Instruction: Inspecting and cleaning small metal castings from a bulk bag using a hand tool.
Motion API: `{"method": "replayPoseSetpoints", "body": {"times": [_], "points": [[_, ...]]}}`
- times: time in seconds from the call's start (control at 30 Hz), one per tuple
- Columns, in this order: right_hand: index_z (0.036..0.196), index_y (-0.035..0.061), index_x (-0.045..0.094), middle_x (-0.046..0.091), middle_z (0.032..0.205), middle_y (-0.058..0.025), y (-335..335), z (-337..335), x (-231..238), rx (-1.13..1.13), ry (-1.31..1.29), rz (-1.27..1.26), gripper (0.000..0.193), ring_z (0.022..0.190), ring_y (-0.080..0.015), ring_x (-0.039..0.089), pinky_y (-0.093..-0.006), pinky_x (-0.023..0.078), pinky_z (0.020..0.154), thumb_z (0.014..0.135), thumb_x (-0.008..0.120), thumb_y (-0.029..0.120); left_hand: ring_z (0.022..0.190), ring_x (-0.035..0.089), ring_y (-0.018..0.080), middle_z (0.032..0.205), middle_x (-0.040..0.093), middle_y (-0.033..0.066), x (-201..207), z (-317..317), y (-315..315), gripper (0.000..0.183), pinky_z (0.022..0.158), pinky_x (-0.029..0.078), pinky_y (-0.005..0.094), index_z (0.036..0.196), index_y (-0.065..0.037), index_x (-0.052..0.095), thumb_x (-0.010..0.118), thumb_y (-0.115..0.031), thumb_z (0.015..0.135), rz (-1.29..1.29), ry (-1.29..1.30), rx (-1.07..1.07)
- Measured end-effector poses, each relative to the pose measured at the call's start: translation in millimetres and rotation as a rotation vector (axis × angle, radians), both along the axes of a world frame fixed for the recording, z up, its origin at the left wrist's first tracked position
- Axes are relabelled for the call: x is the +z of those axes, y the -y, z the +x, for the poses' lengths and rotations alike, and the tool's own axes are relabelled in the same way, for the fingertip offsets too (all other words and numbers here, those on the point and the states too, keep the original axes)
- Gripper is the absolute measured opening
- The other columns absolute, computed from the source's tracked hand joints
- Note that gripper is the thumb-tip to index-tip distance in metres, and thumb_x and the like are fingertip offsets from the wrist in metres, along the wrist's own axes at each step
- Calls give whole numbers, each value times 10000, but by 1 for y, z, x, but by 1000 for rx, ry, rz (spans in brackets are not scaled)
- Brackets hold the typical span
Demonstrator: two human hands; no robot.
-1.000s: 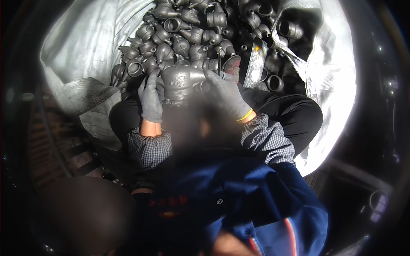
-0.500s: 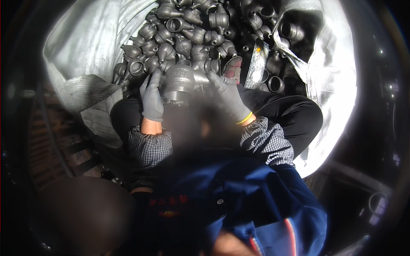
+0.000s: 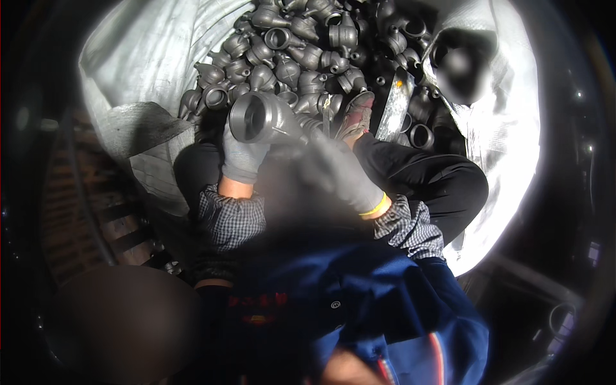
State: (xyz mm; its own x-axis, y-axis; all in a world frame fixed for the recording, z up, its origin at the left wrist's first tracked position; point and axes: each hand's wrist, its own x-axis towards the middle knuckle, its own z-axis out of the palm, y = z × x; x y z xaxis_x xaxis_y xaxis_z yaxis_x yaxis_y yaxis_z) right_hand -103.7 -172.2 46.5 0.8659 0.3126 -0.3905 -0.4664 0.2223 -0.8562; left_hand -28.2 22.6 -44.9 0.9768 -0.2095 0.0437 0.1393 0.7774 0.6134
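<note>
A grey metal pipe fitting [image 3: 281, 122] is held up in front of me, its wide round mouth turned to the left. My left hand [image 3: 242, 157], in a grey glove, grips the fitting from beneath that mouth; most of its fingers are hidden behind the metal. The gloved right hand [image 3: 343, 170] is at the fitting's narrower right end, its fingers smeared by motion, so whether they touch is unclear. Beyond both hands lies a heap of similar grey fittings [image 3: 287, 69].
A large white woven bag [image 3: 131, 58] surrounds the heap, its wall [image 3: 513, 141] rising on the right. A shoe [image 3: 357, 117] rests by the fittings, beside a shiny flat metal strip [image 3: 396, 106]. Wooden slats [image 3: 83, 212] show outside the bag at left.
The fitting has been turned, so its wide mouth now faces left and up rather than down toward me. My left hand has shifted under it; my right hand has moved a little nearer to me.
</note>
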Motion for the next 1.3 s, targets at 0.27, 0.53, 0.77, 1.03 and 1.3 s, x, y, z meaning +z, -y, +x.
{"method": "replayPoseSetpoints", "body": {"times": [0.27,0.53,0.77,1.03,1.3], "points": [[982,18,642,494,582,21,-15,-14,10,97,124,22,356,427,-25,345,-184,254,388,960,478,333,940,570,228,1049,561,127,31,-18,19,383,781,505,336,1154,-11,481,425,-320,935,-349,-118,-333],[994,14,647,551,613,-16,-12,-12,18,82,41,-12,360,418,-32,368,-181,262,383,950,493,337,904,539,189,1008,562,83,35,-14,18,401,796,462,308,1060,-28,526,371,-386,967,-44,139,-278],[957,-18,615,588,642,-80,-5,-6,-3,-171,749,-202,487,416,-62,386,-202,282,383,930,465,445,1142,503,329,1255,515,179,46,-16,10,453,987,395,479,1232,8,487,370,-314,936,-563,-221,-273],[977,8,628,613,665,-47,5,-8,27,-43,69,-46,345,412,-45,359,-189,267,390,951,475,316,1198,471,302,1302,479,128,50,-19,17,473,986,400,493,1293,-76,429,397,-384,936,-602,-308,-345],[1193,-25,527,568,867,10,18,-6,-2,-151,257,-272,330,735,-22,491,-179,405,657,915,510,152,1081,534,287,1235,506,172,52,-17,16,648,921,454,406,1288,10,425,366,-518,918,-682,-157,-415]]}}
